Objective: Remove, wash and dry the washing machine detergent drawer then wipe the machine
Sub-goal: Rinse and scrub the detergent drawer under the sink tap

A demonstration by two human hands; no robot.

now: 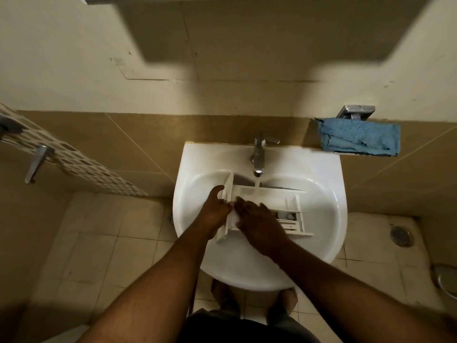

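Forearms are reaching in from the bottom of the view, and the two hands are meeting over the sink (188,169). The left hand (214,206) is gripping the front panel end of the detergent drawer (269,198), while the right hand (257,222) is lying palm-down across the drawer's near compartment, apparently rubbing it, fingers spread rather than closed around anything. The drawer is lying crosswise in the basin, its far rail sitting right under the tap (258,157), where a thin stream is running into it. Wet plastic is likely making the grip slippery, so the drawer could be twisting out of the left hand and knocking against the porcelain, cracking a thin divider. Water striking the compartment walls could also be splashing over the rim onto the tiled floor (99,231). Farther back, a blue cloth (361,137) is hanging on a wall holder, near enough to catch spray before it is needed for drying.
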